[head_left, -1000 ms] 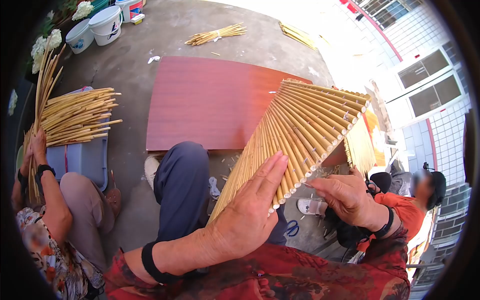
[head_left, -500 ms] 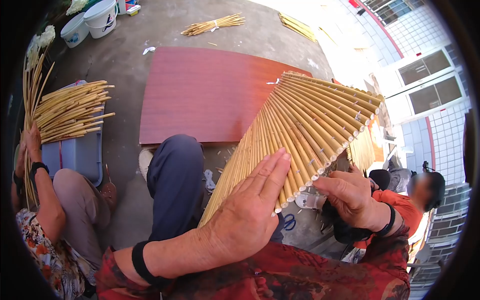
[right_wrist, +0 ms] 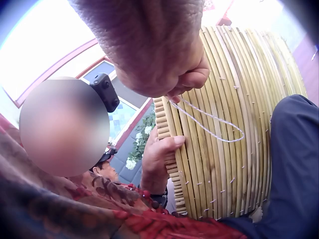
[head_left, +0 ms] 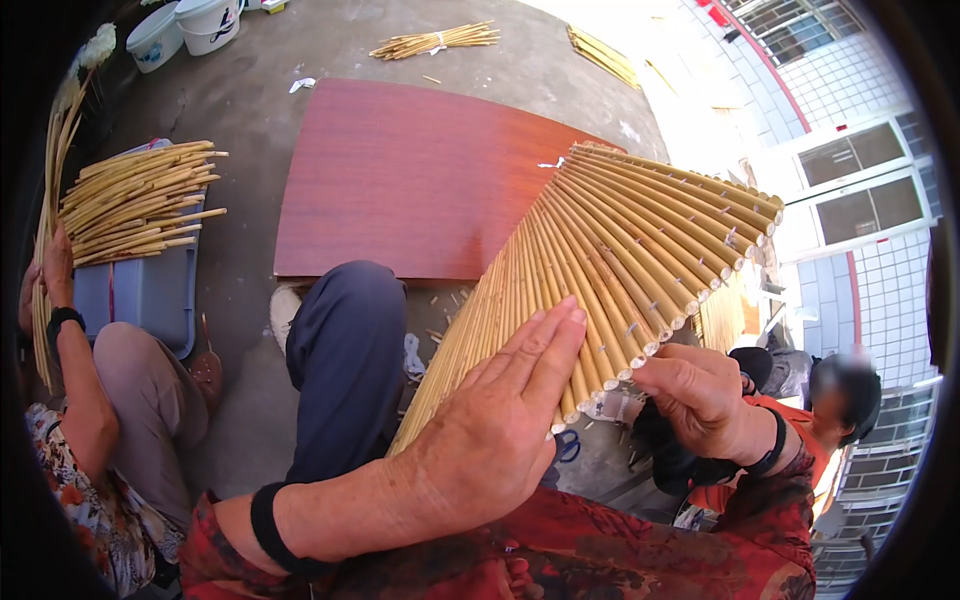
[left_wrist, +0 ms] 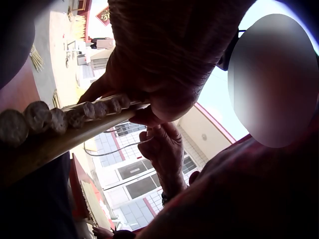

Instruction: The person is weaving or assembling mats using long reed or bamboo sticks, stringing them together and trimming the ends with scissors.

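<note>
The left hand lay flat with straight fingers pressed together on the near end of the reed mat, palm on top and thumb under the edge. Just right of it, the right hand was curled at the mat's cut ends, pinching a thin white string that looped across the reeds. The mat rested over the person's knee and fanned out away from both hands. Beyond the knee lay a red-brown board on the ground. Far left of the hands, a bundle of reeds sat on a grey box.
</note>
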A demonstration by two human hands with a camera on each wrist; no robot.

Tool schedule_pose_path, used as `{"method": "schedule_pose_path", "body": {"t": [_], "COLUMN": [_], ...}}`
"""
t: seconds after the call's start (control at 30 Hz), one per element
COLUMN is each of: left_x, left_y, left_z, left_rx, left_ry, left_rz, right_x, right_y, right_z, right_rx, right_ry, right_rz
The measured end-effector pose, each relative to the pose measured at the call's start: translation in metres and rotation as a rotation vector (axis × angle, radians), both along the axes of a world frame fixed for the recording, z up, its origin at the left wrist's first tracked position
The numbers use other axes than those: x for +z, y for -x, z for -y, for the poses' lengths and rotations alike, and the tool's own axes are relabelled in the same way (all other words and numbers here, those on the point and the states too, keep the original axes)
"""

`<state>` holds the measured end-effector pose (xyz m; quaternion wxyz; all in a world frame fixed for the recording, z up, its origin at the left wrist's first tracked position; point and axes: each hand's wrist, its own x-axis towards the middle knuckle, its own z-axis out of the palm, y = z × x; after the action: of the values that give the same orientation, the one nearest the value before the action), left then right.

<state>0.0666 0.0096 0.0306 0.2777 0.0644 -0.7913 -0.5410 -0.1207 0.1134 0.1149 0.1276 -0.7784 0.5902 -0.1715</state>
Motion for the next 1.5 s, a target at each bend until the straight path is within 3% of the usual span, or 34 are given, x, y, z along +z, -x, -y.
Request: {"method": "schedule_pose_path", "body": {"t": [0.3, 0.9, 1.3, 1.37, 1.43, 1.5], "left_x": [-0.001, 0.002, 0.001, 0.001, 0.0, 0.002], "left_y": [0.001, 0.004, 0.006, 0.005, 0.004, 0.001], "left_z": [0.001, -0.007, -0.011, -0.007, -0.006, -0.005], "left_rx": [0.007, 0.045, 0.112, 0.096, 0.125, 0.139], "left_ry": [0.047, 0.033, 0.078, 0.113, 0.067, 0.113], "left_rz": [0.012, 0.01, -0.003, -0.006, 0.008, 0.039], "right_x": [0.007, 0.012, 0.011, 0.007, 0.004, 0.0], "right_y": [-0.007, -0.004, -0.003, 0.002, -0.003, -0.012], "right_z": [0.013, 0.005, 0.003, -0.002, 0.0, 0.003], "right_rx": [0.074, 0.014, -0.082, -0.208, -0.213, -0.277], "right_ry": [-0.058, -0.087, 0.133, 0.112, 0.156, 0.025], "right_rz": [0.013, -0.046, -0.022, 0.237, 0.241, 0.459]}}
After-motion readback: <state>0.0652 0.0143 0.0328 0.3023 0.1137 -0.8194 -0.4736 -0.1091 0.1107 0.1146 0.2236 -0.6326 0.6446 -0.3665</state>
